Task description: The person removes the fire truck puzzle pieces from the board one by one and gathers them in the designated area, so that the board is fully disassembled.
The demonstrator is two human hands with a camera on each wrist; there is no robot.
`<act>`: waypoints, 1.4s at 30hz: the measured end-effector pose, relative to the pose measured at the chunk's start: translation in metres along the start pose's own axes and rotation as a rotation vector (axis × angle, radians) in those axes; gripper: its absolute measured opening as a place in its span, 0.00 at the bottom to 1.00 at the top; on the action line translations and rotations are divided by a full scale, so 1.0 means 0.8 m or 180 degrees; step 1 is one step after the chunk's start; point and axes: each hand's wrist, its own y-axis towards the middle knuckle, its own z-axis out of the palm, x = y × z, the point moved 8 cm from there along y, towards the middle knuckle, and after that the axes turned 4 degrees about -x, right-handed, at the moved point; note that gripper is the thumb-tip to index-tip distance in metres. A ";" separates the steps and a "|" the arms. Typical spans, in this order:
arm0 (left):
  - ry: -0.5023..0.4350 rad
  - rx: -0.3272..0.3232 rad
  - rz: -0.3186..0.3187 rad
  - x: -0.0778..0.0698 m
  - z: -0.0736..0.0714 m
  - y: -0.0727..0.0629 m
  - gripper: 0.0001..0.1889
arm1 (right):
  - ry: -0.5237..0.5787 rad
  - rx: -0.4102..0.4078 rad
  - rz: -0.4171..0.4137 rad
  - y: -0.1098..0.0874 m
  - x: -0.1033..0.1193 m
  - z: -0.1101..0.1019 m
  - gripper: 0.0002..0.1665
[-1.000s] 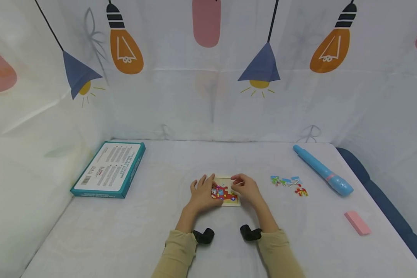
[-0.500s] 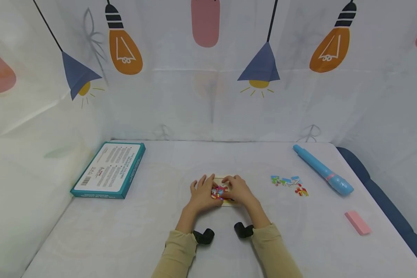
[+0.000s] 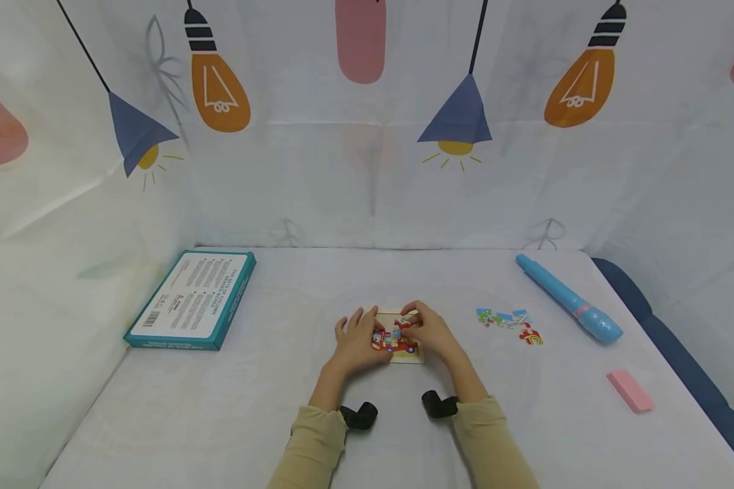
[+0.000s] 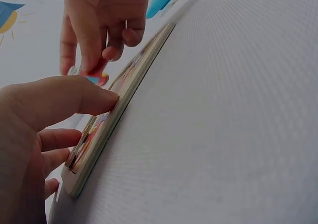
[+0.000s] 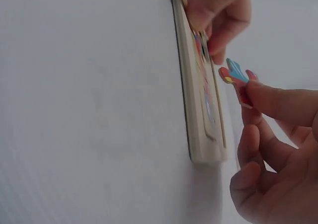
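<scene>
A small wooden jigsaw board [image 3: 407,360] with a red vehicle picture lies on the table between the hands. The left hand [image 3: 357,343] holds its left end, thumb on the near edge and fingers toward the far edge. In the left wrist view the left thumb [image 4: 74,102] rests on the frame. The right hand [image 3: 435,334] pinches a red and blue jigsaw piece [image 5: 237,80] between thumb and fingers. In the right wrist view this piece is tilted and stands apart from the board. The left hand covers part of the picture.
Several loose jigsaw pieces [image 3: 503,318] lie right of the board. Beyond them are a blue pen-shaped device [image 3: 567,299] and a pink block [image 3: 630,391]. A teal-edged box [image 3: 189,299] lies at the left. A patterned white curtain [image 3: 318,183] hangs behind the table.
The right hand moved left and low over the board, then came back right and up, with the jigsaw piece now showing in its fingers. The left hand has stayed in place.
</scene>
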 end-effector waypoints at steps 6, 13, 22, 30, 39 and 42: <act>0.0043 0.0036 -0.0050 0.002 0.003 0.000 0.24 | 0.0177 -0.0106 0.0058 -0.002 -0.012 -0.024 0.18; -0.0018 -0.0001 -0.0046 0.002 0.003 -0.001 0.23 | 0.0204 -0.0233 0.0254 -0.008 -0.033 -0.053 0.19; -0.0041 -0.0016 -0.0057 0.001 0.000 -0.001 0.22 | 0.0213 -0.0337 0.0450 -0.018 -0.054 -0.085 0.20; -0.0069 0.0003 -0.0051 0.000 0.000 -0.002 0.22 | 0.0172 -0.0434 0.0523 -0.036 -0.072 -0.115 0.22; -0.0053 0.0003 -0.0051 0.003 0.003 -0.001 0.22 | -0.0145 -0.0604 0.0762 -0.053 -0.100 -0.151 0.24; -0.0046 0.0003 -0.0053 0.003 0.003 -0.001 0.22 | -0.0352 -0.0673 0.0775 -0.058 -0.107 -0.164 0.24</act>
